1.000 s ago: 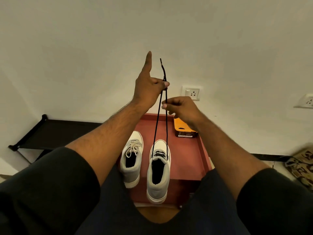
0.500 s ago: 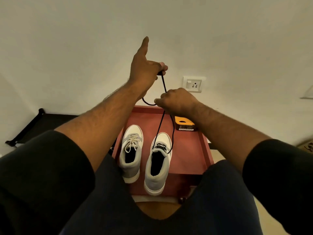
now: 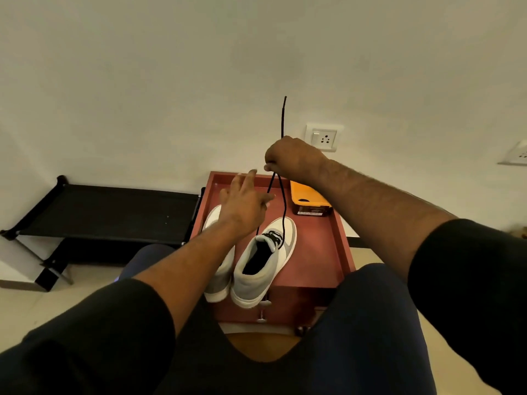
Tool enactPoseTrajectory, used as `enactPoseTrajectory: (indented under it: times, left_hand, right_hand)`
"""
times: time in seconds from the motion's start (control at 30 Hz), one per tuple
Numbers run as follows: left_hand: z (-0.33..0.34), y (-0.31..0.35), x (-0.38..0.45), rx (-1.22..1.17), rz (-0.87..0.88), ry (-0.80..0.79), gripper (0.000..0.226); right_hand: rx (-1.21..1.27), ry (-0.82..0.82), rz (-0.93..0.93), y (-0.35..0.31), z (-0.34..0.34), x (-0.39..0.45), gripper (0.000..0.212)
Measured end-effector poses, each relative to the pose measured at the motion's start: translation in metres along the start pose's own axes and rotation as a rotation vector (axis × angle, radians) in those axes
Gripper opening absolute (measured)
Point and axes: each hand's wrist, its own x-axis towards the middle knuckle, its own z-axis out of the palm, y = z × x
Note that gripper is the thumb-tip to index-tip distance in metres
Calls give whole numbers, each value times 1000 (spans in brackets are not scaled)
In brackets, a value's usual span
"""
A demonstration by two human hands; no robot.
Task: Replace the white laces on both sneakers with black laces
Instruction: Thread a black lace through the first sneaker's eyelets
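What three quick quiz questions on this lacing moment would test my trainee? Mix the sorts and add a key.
1. True or false: the left hand grips the thin black shoelace.
2. Which hand holds the lace raised above the grey-and-white right sneaker? A) left B) right C) both
3. Fill in: the orange rectangular box sits on the red tray, ______ the sneakers, near the wall.

Key
1. False: its fingers are spread, holding nothing.
2. B: the right hand pinches both strands, one tip standing above the fist.
3. beyond
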Motion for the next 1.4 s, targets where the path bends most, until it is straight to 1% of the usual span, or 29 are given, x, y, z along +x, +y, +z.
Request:
enactPoseTrajectory:
  times: [0.07, 0.13, 0.2, 0.27, 0.33, 0.37, 0.43, 0.47, 0.5, 0.57, 0.63, 0.67, 0.7, 0.73, 0.77, 0.8, 0.83, 0.87, 0.9, 0.93, 0.97, 1.0, 1.03, 1.07, 1.13, 1.2, 1.27, 1.33, 1.4]
  left_hand:
    - [3, 3, 9, 24, -13, -73, 43]
    - [3, 8, 16, -82, -68, -91, 47]
    - [6, 12, 17, -203, -92, -57, 44]
    - [14, 12, 17, -317, -105, -26, 45]
    - [21, 7, 15, -569, -150, -44, 42]
    - [22, 4, 13, -704, -158, -57, 36]
    - [21, -1, 7, -895, -123, -46, 20]
    - [18, -3, 5, -1015, -119, -43, 16]
    - [15, -7, 4, -1142, -145, -51, 18]
    - [8, -20, 4, -1281, -253, -74, 24]
    - [2, -38, 10, -1265, -386, -44, 22]
    - [0, -50, 13, -1210, -462, 18, 21]
    - [1, -65, 17, -1100, -535, 100, 22]
    - [3, -80, 21, -901, -599, 164, 22]
    - [6, -94, 23, -629, -638, 209, 22]
    - [10, -103, 23, -328, -635, 216, 24]
    - [14, -109, 21, -72, -586, 191, 29]
    - [19, -108, 18, 97, -484, 172, 40]
    - [23, -99, 13, 184, -336, 155, 50]
    - [28, -86, 7, 188, -179, 120, 54]
    - [36, -71, 1, 75, -66, 62, 50]
    - [47, -58, -6, -70, -47, -40, 44]
    - [57, -48, -14, -189, -86, -147, 40]
    - [68, -42, -22, -274, -135, -210, 40]
    - [86, -37, -37, -378, -207, -243, 47]
    - [97, -36, -47, -455, -263, -207, 57]
    - [103, -34, -50, -498, -308, -172, 68]
    - [106, -31, -54, -571, -331, -192, 82]
    - [108, -30, -57, -658, -329, -209, 96]
  right_hand:
    - [-78, -33, 24, -3, -1, -1, 22]
    - [-136, -98, 87, -7, 0, -3, 22]
    - [-77, -182, 148, -7, 6, -4, 22]
    - [138, -245, 173, -3, 13, -5, 12]
    - [513, -265, 189, 2, 19, -12, 11]
    - [678, -246, 195, 5, 22, -16, 11]
    - [857, -169, 210, 10, 29, -26, 11]
    - [886, -123, 220, 14, 33, -29, 10]
    - [895, -79, 238, 19, 38, -31, 11]
    - [925, 5, 299, 31, 53, -39, 11]
    - [1021, 80, 422, 49, 75, -52, 11]
    - [1039, 102, 488, 56, 89, -61, 12]
    - [1011, 103, 541, 62, 105, -70, 13]
    - [924, 71, 590, 67, 123, -79, 14]
    - [843, 11, 631, 68, 141, -86, 16]
    - [777, -53, 672, 66, 156, -93, 17]
    - [736, -106, 703, 62, 170, -98, 17]
    - [716, -140, 716, 56, 180, -102, 17]
    - [723, -161, 722, 48, 187, -104, 18]
    - [748, -168, 709, 39, 191, -104, 23]
    - [802, -156, 689, 29, 194, -102, 32]
    - [895, -123, 675, 19, 200, -100, 40]
    - [1014, -82, 681, 8, 206, -97, 46]
    - [1139, -27, 692, -2, 214, -96, 51]
    - [1283, 42, 671, -20, 227, -94, 57]
    - [1284, 62, 618, -29, 232, -93, 64]
    - [1234, 63, 606, -27, 235, -91, 69]
    - [1206, 19, 561, -21, 235, -90, 71]
    - [1286, -14, 549, -14, 234, -89, 71]
